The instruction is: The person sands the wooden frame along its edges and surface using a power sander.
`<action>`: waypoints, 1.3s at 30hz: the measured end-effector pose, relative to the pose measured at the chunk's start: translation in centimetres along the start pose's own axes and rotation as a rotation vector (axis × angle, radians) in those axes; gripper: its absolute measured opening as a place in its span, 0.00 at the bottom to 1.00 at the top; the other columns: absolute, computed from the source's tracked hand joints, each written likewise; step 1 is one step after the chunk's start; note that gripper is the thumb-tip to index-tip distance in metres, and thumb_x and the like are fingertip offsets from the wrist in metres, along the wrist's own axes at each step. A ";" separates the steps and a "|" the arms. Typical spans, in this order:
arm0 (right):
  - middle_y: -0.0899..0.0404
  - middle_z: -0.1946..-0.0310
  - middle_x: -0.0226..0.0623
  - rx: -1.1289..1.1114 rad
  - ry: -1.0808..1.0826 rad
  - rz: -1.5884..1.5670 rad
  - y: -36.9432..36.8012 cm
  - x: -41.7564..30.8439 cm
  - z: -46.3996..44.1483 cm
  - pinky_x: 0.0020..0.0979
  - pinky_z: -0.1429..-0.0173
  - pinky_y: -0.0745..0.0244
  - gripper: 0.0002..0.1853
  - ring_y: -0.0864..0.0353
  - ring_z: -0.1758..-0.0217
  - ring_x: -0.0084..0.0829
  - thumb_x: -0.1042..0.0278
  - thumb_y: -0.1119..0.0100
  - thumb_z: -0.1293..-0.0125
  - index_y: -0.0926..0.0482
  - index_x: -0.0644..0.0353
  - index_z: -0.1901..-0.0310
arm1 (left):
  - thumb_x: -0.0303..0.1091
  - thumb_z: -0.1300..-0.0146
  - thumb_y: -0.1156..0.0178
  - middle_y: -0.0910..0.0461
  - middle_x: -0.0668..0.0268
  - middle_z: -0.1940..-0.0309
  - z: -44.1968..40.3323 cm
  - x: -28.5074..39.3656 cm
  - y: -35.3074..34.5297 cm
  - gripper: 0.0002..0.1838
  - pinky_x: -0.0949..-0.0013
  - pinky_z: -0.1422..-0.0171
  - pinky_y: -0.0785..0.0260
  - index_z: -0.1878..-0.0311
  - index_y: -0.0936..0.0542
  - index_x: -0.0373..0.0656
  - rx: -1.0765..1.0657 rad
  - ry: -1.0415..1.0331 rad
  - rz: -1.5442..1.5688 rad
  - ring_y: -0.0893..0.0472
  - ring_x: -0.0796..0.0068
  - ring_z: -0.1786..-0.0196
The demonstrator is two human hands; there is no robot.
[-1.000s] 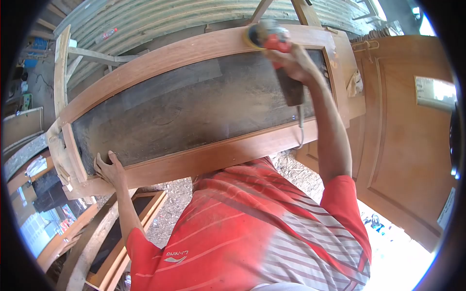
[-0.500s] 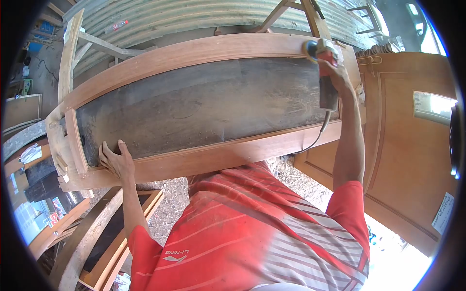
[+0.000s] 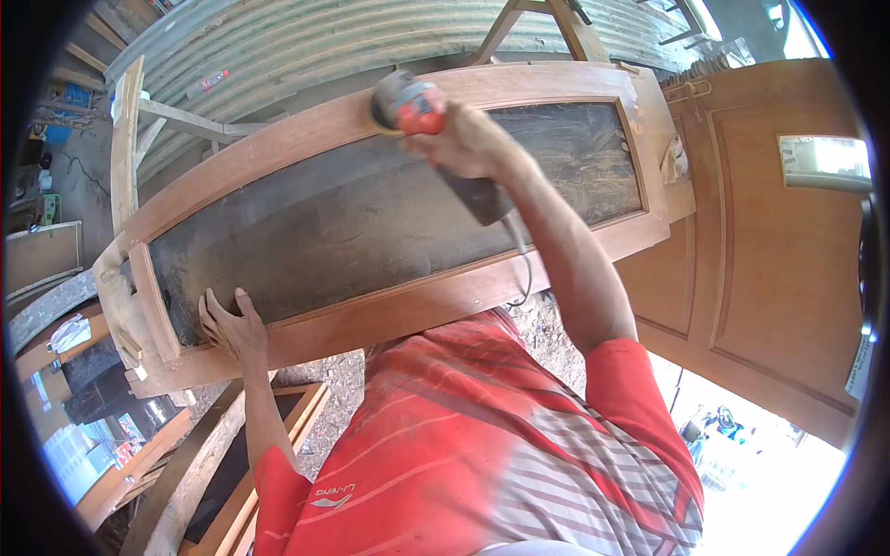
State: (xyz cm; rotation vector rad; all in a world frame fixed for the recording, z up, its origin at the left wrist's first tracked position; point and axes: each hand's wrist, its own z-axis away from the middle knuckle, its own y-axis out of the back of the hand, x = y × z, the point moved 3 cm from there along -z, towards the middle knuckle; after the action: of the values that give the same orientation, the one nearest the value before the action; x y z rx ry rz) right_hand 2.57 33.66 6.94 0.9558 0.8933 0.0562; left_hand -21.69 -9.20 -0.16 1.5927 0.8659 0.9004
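Note:
My right hand [image 3: 471, 144] is wrapped round a red and grey angle grinder [image 3: 480, 196]. Its round disc is at the far rail of a wooden door frame [image 3: 320, 148], left of the middle; motion blur hides whether it touches the wood. A dark, dusty panel [image 3: 371, 213] fills the frame. With fingers spread, my left hand [image 3: 234, 326] rests across the near rail and onto the panel's near left corner, holding nothing. The grinder's cord hangs from its rear end over the near rail.
Wooden trestle legs [image 3: 125, 167] stand behind the frame's left end. At the right leans a brown door [image 3: 760, 250] with a small window. Corrugated metal sheet [image 3: 371, 42] runs along the back, with a plastic bottle [image 3: 207, 83] on it. Wooden beams [image 3: 185, 473] lie low at the left.
My right hand has carried the grinder left along the far rail, from near the right corner to left of the middle. My left hand stays at the near left corner.

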 end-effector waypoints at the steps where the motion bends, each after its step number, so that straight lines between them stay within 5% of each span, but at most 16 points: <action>1: 0.14 0.71 0.34 0.035 0.016 -0.019 1.2 1.6 0.0 0.36 0.58 0.19 0.20 0.15 0.67 0.28 0.48 0.30 0.35 0.12 0.61 0.60 | 0.56 0.25 0.43 0.38 0.51 0.22 0.0 0.0 0.0 0.37 0.41 0.19 0.48 0.22 0.34 0.41 0.003 -0.004 -0.003 0.40 0.46 0.20; 4: 0.19 0.70 0.27 0.110 -0.208 -0.125 7.4 8.2 0.9 0.31 0.60 0.26 0.21 0.23 0.66 0.22 0.46 0.31 0.33 0.14 0.59 0.62 | 0.56 0.25 0.44 0.38 0.51 0.22 0.0 0.3 -0.2 0.37 0.41 0.18 0.48 0.22 0.34 0.41 0.008 0.013 -0.013 0.40 0.46 0.20; 6: 0.18 0.65 0.28 0.210 -0.169 -0.189 12.1 13.7 1.7 0.30 0.59 0.26 0.22 0.22 0.64 0.22 0.44 0.33 0.33 0.15 0.57 0.54 | 0.56 0.25 0.44 0.38 0.51 0.22 -0.1 0.7 -0.2 0.37 0.41 0.18 0.49 0.22 0.35 0.41 0.001 0.036 -0.026 0.40 0.46 0.20; 7: 0.19 0.63 0.29 0.244 -0.330 -0.159 14.5 17.3 2.2 0.30 0.58 0.26 0.26 0.22 0.63 0.22 0.40 0.31 0.35 0.16 0.56 0.49 | 0.55 0.25 0.44 0.39 0.51 0.22 -0.2 1.0 -0.1 0.37 0.41 0.18 0.49 0.22 0.35 0.41 -0.005 0.049 -0.035 0.40 0.46 0.20; 8: 0.19 0.63 0.29 0.356 -0.163 -0.264 15.9 20.0 2.1 0.30 0.58 0.26 0.29 0.22 0.62 0.22 0.38 0.29 0.38 0.16 0.55 0.48 | 0.55 0.25 0.44 0.39 0.51 0.22 -0.2 1.1 0.0 0.37 0.41 0.18 0.49 0.22 0.35 0.41 -0.011 0.066 -0.046 0.40 0.46 0.20; 11: 0.19 0.62 0.29 0.364 -0.515 -0.338 19.0 24.6 2.9 0.30 0.56 0.26 0.30 0.22 0.61 0.22 0.39 0.27 0.40 0.15 0.55 0.45 | 0.56 0.25 0.44 0.39 0.51 0.22 -0.3 1.2 0.0 0.38 0.41 0.18 0.49 0.21 0.35 0.41 -0.016 0.071 -0.035 0.40 0.45 0.20; 14: 0.17 0.62 0.31 0.396 -0.294 -0.156 16.6 21.6 1.4 0.32 0.56 0.26 0.32 0.22 0.61 0.23 0.37 0.28 0.40 0.15 0.56 0.45 | 0.56 0.25 0.44 0.40 0.51 0.21 -0.4 1.2 0.0 0.38 0.42 0.18 0.49 0.21 0.36 0.41 -0.033 0.073 -0.043 0.40 0.45 0.20; 16: 0.17 0.64 0.31 0.253 -0.278 -0.117 12.7 12.5 1.5 0.31 0.56 0.26 0.28 0.21 0.63 0.23 0.37 0.31 0.38 0.14 0.56 0.53 | 0.56 0.24 0.44 0.39 0.50 0.21 -0.3 1.0 -0.3 0.38 0.41 0.18 0.48 0.21 0.36 0.40 -0.022 0.065 -0.044 0.40 0.45 0.20; 18: 0.18 0.68 0.25 0.083 -0.210 -0.146 7.3 11.8 -2.0 0.29 0.58 0.27 0.22 0.23 0.65 0.21 0.41 0.33 0.35 0.15 0.55 0.59 | 0.56 0.24 0.44 0.39 0.49 0.22 -0.3 1.0 -0.2 0.38 0.41 0.19 0.48 0.22 0.35 0.39 -0.010 0.047 -0.040 0.40 0.45 0.20; 21: 0.17 0.73 0.35 -0.009 -0.002 0.069 2.9 2.3 -2.8 0.33 0.56 0.22 0.22 0.17 0.64 0.26 0.45 0.33 0.35 0.16 0.61 0.61 | 0.56 0.24 0.44 0.38 0.48 0.22 -0.2 0.8 0.2 0.38 0.41 0.19 0.48 0.22 0.34 0.38 0.005 -0.010 -0.004 0.39 0.44 0.21; 24: 0.10 0.67 0.42 -0.075 -0.135 -0.006 2.5 -1.3 -2.0 0.40 0.47 0.19 0.25 0.10 0.58 0.39 0.44 0.34 0.42 0.12 0.61 0.58 | 0.54 0.24 0.43 0.37 0.47 0.23 0.0 -0.2 0.0 0.37 0.42 0.19 0.47 0.23 0.33 0.37 0.020 -0.073 0.046 0.38 0.43 0.21; 25: 0.12 0.69 0.40 -0.033 -0.140 -0.026 3.0 -0.6 -1.8 0.38 0.51 0.20 0.25 0.12 0.60 0.36 0.44 0.33 0.41 0.12 0.62 0.60 | 0.54 0.24 0.43 0.36 0.47 0.23 0.0 -0.1 0.0 0.37 0.43 0.19 0.47 0.23 0.33 0.37 0.018 -0.070 0.039 0.38 0.43 0.21; 30: 0.18 0.72 0.26 0.090 -0.283 -0.136 9.3 10.4 -0.4 0.31 0.59 0.25 0.23 0.22 0.68 0.25 0.42 0.29 0.40 0.14 0.59 0.65 | 0.53 0.24 0.42 0.35 0.48 0.24 0.0 0.6 0.4 0.35 0.43 0.20 0.45 0.24 0.31 0.38 0.032 -0.065 0.014 0.37 0.44 0.22; 34: 0.17 0.62 0.32 0.332 -0.247 -0.038 18.2 22.2 2.0 0.31 0.57 0.25 0.33 0.21 0.62 0.24 0.38 0.26 0.43 0.15 0.59 0.48 | 0.53 0.24 0.41 0.34 0.49 0.25 -0.1 0.8 0.1 0.34 0.44 0.20 0.44 0.25 0.30 0.38 0.047 -0.033 0.021 0.36 0.44 0.23; 36: 0.16 0.60 0.33 0.285 -0.472 -0.187 21.7 26.0 4.4 0.30 0.57 0.25 0.37 0.19 0.61 0.25 0.37 0.26 0.43 0.17 0.59 0.43 | 0.52 0.24 0.41 0.34 0.49 0.25 -0.2 1.2 0.0 0.34 0.44 0.20 0.44 0.25 0.29 0.38 0.034 0.001 -0.012 0.36 0.45 0.23; 39: 0.16 0.60 0.33 0.360 -0.548 -0.180 25.6 34.6 5.7 0.30 0.57 0.24 0.36 0.18 0.61 0.26 0.36 0.26 0.43 0.16 0.60 0.44 | 0.53 0.25 0.40 0.33 0.49 0.26 -0.1 2.3 0.6 0.34 0.45 0.20 0.44 0.26 0.28 0.38 0.018 0.048 -0.023 0.36 0.46 0.23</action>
State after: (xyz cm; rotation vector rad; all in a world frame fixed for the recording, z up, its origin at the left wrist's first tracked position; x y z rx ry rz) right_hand 37.47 59.47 5.01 1.1429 0.4802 -0.5142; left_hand -20.68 -7.22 0.70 1.5791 0.9263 0.9202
